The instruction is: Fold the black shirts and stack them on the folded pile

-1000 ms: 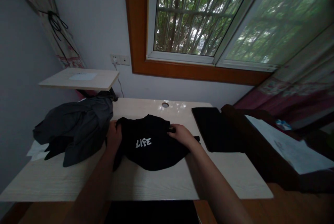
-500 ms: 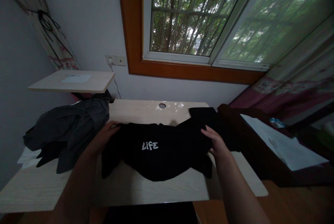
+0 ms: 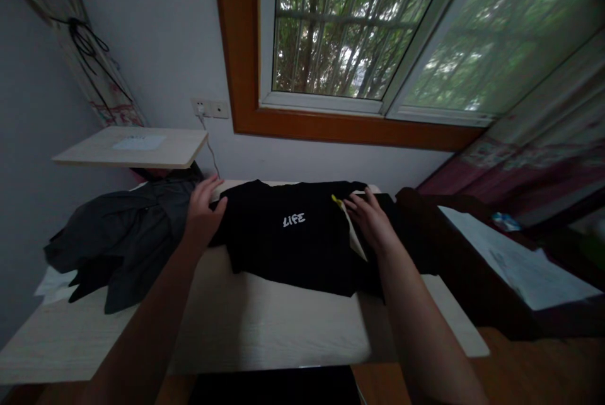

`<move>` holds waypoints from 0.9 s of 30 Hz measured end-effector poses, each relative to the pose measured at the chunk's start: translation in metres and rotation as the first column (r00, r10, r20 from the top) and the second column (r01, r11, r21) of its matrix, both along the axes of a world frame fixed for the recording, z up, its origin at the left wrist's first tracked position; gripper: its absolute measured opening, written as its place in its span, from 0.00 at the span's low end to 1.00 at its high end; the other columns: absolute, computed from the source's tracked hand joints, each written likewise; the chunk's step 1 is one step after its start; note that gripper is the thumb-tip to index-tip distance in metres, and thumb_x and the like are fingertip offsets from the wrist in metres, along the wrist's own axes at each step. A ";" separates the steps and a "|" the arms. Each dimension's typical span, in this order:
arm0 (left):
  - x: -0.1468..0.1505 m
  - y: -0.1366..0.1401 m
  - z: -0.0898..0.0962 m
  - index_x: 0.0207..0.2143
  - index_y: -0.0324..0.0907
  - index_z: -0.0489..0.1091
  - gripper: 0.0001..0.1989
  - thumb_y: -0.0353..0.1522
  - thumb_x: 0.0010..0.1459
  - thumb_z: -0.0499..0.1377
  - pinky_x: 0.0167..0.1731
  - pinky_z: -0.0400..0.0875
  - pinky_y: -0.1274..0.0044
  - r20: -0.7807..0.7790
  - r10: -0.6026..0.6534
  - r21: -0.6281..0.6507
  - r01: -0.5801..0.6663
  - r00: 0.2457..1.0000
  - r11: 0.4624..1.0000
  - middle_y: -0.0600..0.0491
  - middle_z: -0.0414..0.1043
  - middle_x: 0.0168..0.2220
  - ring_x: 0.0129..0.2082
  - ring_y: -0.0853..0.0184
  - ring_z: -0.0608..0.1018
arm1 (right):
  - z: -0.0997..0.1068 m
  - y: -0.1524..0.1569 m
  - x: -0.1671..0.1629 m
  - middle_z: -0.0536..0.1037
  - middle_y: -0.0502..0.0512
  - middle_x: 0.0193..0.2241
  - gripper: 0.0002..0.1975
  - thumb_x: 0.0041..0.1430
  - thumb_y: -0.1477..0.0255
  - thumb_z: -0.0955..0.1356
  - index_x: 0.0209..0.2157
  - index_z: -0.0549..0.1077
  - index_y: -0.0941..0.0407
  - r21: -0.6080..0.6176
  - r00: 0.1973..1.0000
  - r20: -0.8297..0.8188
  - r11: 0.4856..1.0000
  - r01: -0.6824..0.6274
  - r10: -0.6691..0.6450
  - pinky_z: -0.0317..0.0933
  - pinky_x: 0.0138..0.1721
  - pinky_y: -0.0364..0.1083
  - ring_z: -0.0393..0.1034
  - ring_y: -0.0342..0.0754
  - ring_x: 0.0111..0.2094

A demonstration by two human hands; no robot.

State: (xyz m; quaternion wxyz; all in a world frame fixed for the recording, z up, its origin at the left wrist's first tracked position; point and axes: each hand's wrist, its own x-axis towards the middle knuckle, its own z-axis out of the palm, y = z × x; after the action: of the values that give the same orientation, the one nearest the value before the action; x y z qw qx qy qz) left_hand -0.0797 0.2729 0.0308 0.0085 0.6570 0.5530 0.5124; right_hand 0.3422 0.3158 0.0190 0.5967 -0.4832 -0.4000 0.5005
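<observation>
A black T-shirt [image 3: 288,247] with white lettering on its chest lies spread on the pale wooden table [image 3: 274,336]. At its left shoulder my left hand [image 3: 204,211] is open, thumb apart from the fingers, beside the cloth. My right hand [image 3: 372,219] rests by the shirt's right side with its fingers stretched out and slightly bent; no cloth shows pinched in them. Just left of those fingers is a small yellow bit [image 3: 336,199] whose kind I cannot make out. More black cloth [image 3: 409,235] lies under and to the right of this hand.
A heap of dark grey clothing [image 3: 127,222] lies on the table's left, below a small raised shelf [image 3: 137,147] with a paper on it. Right of the table stands a dark brown piece of furniture [image 3: 482,273] bearing a white sheet [image 3: 515,260]. A window and wall are behind.
The shirt has moved away from me toward the wall and now lies flatter. Both hands moved forward with it, and the left hand's grip on the cloth has loosened. The yellow bit has appeared.
</observation>
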 end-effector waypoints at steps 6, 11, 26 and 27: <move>0.037 -0.060 -0.044 0.38 0.43 0.72 0.07 0.34 0.66 0.56 0.48 0.68 0.66 -0.346 -0.325 -0.238 0.253 0.880 0.938 0.50 0.73 0.39 0.42 0.62 0.73 | -0.021 -0.040 0.006 0.78 0.56 0.43 0.18 0.56 0.56 0.72 0.43 0.75 0.53 0.010 0.822 0.563 0.993 -0.116 0.090 0.67 0.49 0.51 0.73 0.52 0.44; 0.045 -0.102 -0.077 0.37 0.44 0.74 0.06 0.37 0.63 0.61 0.43 0.68 0.67 -0.456 -0.519 -0.479 0.292 0.723 0.828 0.50 0.73 0.39 0.41 0.60 0.71 | -0.018 -0.093 -0.001 0.77 0.54 0.39 0.11 0.61 0.60 0.71 0.36 0.77 0.52 -0.153 0.430 0.749 0.762 -0.629 0.505 0.66 0.47 0.49 0.72 0.51 0.42; 0.040 -0.083 -0.084 0.51 0.45 0.75 0.18 0.25 0.60 0.56 0.47 0.68 0.60 -0.606 -0.226 -0.392 -0.040 0.762 0.919 0.45 0.74 0.47 0.47 0.53 0.72 | -0.048 -0.107 -0.028 0.78 0.54 0.37 0.08 0.68 0.67 0.64 0.41 0.74 0.52 0.016 0.467 0.848 0.870 -0.492 0.249 0.64 0.43 0.47 0.73 0.50 0.39; 0.037 -0.082 -0.082 0.49 0.44 0.75 0.16 0.26 0.61 0.55 0.47 0.68 0.60 -0.570 -0.233 -0.398 -0.016 0.788 0.917 0.45 0.75 0.47 0.47 0.53 0.72 | -0.043 -0.105 -0.028 0.78 0.53 0.35 0.08 0.68 0.65 0.64 0.41 0.74 0.52 0.020 0.509 0.822 0.880 -0.474 0.255 0.64 0.41 0.47 0.73 0.50 0.38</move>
State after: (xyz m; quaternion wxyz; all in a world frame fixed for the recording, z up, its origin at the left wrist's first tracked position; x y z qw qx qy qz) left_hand -0.0426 0.1913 -0.0509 -0.0113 0.8027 0.5755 0.1557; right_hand 0.3139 0.2111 -0.0241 0.2871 -0.4821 -0.7746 0.2917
